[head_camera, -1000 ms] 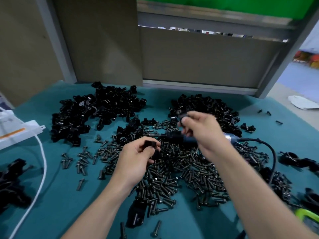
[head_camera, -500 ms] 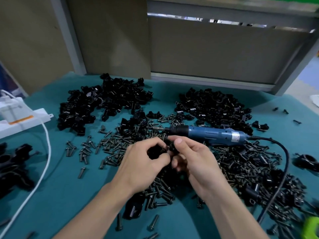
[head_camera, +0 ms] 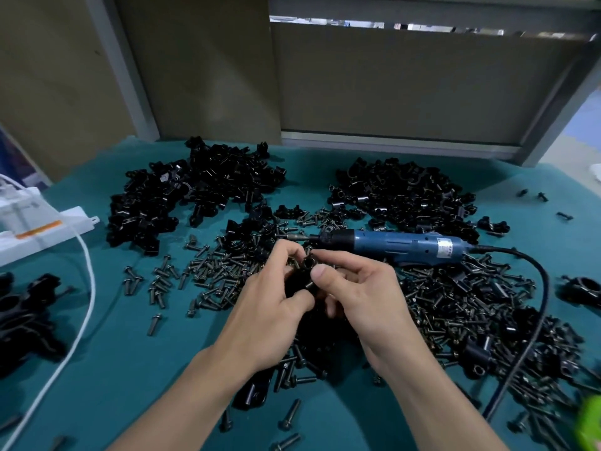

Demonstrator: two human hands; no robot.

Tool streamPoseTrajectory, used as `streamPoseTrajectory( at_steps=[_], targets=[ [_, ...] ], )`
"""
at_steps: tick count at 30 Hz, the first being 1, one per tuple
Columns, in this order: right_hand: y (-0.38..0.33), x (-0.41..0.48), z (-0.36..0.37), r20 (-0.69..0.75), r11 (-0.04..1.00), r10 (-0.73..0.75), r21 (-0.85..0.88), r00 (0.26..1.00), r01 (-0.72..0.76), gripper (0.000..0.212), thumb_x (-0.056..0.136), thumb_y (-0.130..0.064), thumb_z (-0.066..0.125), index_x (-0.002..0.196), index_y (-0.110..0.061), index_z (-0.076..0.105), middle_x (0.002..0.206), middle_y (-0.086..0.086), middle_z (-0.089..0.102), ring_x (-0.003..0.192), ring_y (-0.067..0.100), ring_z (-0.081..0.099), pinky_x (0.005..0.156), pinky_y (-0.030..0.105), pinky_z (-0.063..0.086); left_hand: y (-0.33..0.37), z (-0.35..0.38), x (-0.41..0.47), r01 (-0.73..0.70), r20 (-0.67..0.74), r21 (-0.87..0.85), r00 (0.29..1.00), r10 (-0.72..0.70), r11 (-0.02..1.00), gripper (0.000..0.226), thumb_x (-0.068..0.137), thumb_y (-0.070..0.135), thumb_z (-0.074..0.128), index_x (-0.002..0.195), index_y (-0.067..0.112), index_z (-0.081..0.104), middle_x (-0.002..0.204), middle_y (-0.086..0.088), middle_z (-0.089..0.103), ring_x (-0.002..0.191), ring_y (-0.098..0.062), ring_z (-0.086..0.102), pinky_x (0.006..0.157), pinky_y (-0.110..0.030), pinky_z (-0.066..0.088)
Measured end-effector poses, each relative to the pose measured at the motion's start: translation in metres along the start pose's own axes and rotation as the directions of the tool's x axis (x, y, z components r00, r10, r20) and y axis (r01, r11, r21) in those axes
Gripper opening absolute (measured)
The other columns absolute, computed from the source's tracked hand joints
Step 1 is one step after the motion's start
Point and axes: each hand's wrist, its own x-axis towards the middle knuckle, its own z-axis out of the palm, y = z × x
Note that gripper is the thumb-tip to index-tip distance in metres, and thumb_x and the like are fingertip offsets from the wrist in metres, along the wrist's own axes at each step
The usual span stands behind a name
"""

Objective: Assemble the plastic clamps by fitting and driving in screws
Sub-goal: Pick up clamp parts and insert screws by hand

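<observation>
Head view: left hand (head_camera: 270,307) and right hand (head_camera: 361,294) meet at centre, fingers curled, both pinching one black clamp (head_camera: 305,271) above loose screws (head_camera: 214,271) spread on the teal bench (head_camera: 130,369). A blue screwdriver (head_camera: 400,245) lies just beyond the hands, tip pointing left. Two heaps of clamp parts (head_camera: 201,187) lie farther back.
</observation>
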Motion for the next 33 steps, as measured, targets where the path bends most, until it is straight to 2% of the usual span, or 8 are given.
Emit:
streamPoseTrajectory(
  at_steps=[5, 10, 15, 17, 20, 23, 28, 33],
  targets=[
    [-0.0019, -0.0021, -0.0004, -0.036, 0.998, -0.033, -0.053, 0.999, 0.032, 0.034, 0.064, -0.039, 0.088, 0.097, -0.03, 0.083, 0.082, 0.009, 0.077, 0.069, 0.019, 0.069, 0.071, 0.027, 0.059, 0.002, -0.0022, 0.0012, 0.037, -0.001, -0.089, 0.999, -0.037, 0.995, 0.032, 0.083, 0.023, 0.057, 0.112, 0.035, 0.049, 0.075, -0.004, 0.069, 0.057, -0.015, 0.052, 0.053, -0.032, 0.042],
    [-0.0029, -0.002, -0.0017, 0.058, 0.997, -0.003, 0.083, 0.998, -0.002, 0.032, 0.066, -0.032, 0.089, 0.093, -0.018, 0.078, 0.09, 0.008, 0.077, 0.079, 0.018, 0.072, 0.07, 0.024, 0.057, 0.002, -0.0029, 0.0032, 0.078, 0.061, -0.238, 0.996, -0.066, 0.968, 0.037, 0.08, 0.022, 0.061, 0.115, 0.032, 0.052, 0.084, -0.006, 0.077, 0.079, -0.031, 0.072, 0.081, -0.055, 0.055],
    [-0.0052, -0.0033, 0.0003, 0.009, 0.999, -0.047, 0.016, 0.999, 0.047, 0.027, 0.068, -0.034, 0.087, 0.093, -0.026, 0.084, 0.082, 0.006, 0.079, 0.065, 0.014, 0.069, 0.057, 0.022, 0.053, -0.0014, -0.0007, 0.0064, 0.185, 0.112, -0.371, 0.982, -0.154, 0.91, 0.047, 0.062, 0.037, 0.055, 0.109, 0.035, 0.057, 0.069, 0.007, 0.062, 0.057, -0.008, 0.052, 0.051, -0.026, 0.041],
    [-0.0052, -0.0036, 0.0015, -0.005, 0.999, -0.049, -0.001, 0.999, 0.049, 0.024, 0.07, -0.031, 0.087, 0.094, -0.03, 0.084, 0.082, 0.006, 0.079, 0.063, 0.014, 0.069, 0.055, 0.023, 0.054, -0.0032, -0.0013, 0.0074, 0.2, 0.121, -0.365, 0.979, -0.167, 0.909, 0.049, 0.061, 0.038, 0.053, 0.11, 0.037, 0.059, 0.068, 0.008, 0.062, 0.058, -0.006, 0.053, 0.052, -0.025, 0.042],
    [-0.0021, -0.0027, 0.0021, 0.048, 0.999, -0.012, 0.044, 0.999, 0.01, 0.026, 0.083, -0.003, 0.081, 0.094, -0.028, 0.084, 0.084, 0.008, 0.079, 0.065, 0.017, 0.072, 0.059, 0.023, 0.058, -0.006, -0.0026, 0.0081, 0.194, 0.104, -0.325, 0.98, -0.169, 0.926, 0.052, 0.062, 0.039, 0.052, 0.113, 0.038, 0.061, 0.08, 0.003, 0.069, 0.078, -0.018, 0.066, 0.077, -0.05, 0.055],
    [0.0, -0.0015, 0.0008, 0.092, 0.994, 0.025, 0.102, 0.995, -0.035, 0.04, 0.085, 0.009, 0.073, 0.088, -0.029, 0.085, 0.081, 0.009, 0.078, 0.065, 0.019, 0.072, 0.062, 0.025, 0.06, -0.0056, -0.0034, 0.008, 0.184, 0.082, -0.306, 0.983, -0.166, 0.934, 0.056, 0.06, 0.041, 0.052, 0.115, 0.039, 0.061, 0.093, -0.007, 0.073, 0.096, -0.029, 0.067, 0.099, -0.065, 0.049],
    [-0.0017, -0.0008, -0.004, 0.119, 0.992, -0.001, 0.123, 0.993, -0.014, 0.036, 0.058, -0.01, 0.087, 0.091, -0.025, 0.085, 0.089, 0.01, 0.08, 0.075, 0.017, 0.076, 0.064, 0.024, 0.059, -0.0015, -0.0071, 0.0057, 0.127, 0.121, -0.329, 0.988, -0.091, 0.936, 0.053, 0.062, 0.037, 0.051, 0.112, 0.038, 0.066, 0.097, 0.003, 0.073, 0.093, -0.013, 0.065, 0.087, -0.04, 0.049],
    [0.0037, 0.0014, -0.0039, -0.004, 0.995, -0.037, 0.089, 0.999, 0.037, 0.04, 0.056, -0.014, 0.092, 0.095, -0.013, 0.081, 0.091, 0.015, 0.08, 0.076, 0.023, 0.077, 0.063, 0.026, 0.06, 0.001, -0.0058, 0.0033, 0.076, 0.088, -0.208, 0.994, -0.059, 0.975, 0.037, 0.08, 0.05, 0.054, 0.116, 0.046, 0.059, 0.094, 0.014, 0.073, 0.082, -0.001, 0.067, 0.077, -0.036, 0.049]
  ],
)
